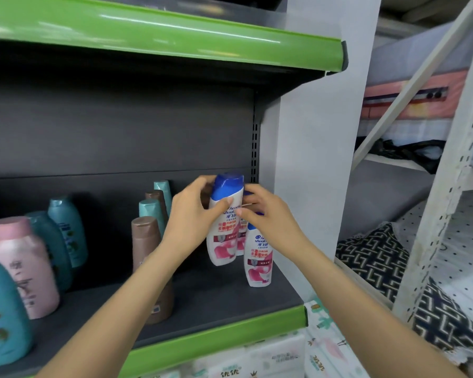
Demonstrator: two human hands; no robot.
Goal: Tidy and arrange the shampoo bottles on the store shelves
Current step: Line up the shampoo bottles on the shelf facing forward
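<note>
a person's two bare arms reach forward to a dark grey store shelf (216, 301) with a bright green front edge. the left hand (193, 214) curls around the left side of a white shampoo bottle (223, 236) with a blue cap and a pink and red label, thumb across its front just under the cap. the right hand (262, 216) is at the bottle's right side, its fingers bent, thumb tip touching the front of the label close to the left thumb; it is hard to tell how firmly this hand grips. the held bottle sits upright near the right end of the shelf, its base appearing slightly raised above the shelf surface. just beside it to the right, nearer the front, a second matching bottle (258, 260) stands on the shelf, and a third (241, 241) is partly hidden behind the two. left of the arms stand two brown bottles, the front brown bottle (145, 241) partly covered by the left forearm, with two teal-capped bottles (151, 210) behind them in a row running to the back. at the far left are a pink bottle (25, 266) and several teal bottles (66, 230), blurred by the wide lens. a second green-edged shelf (161, 31) runs overhead. below the shelf, pale patterned packs (257, 361) are visible. to the right stands a white metal rack (443, 214) holding folded black-and-white patterned fabric (374, 263).
</note>
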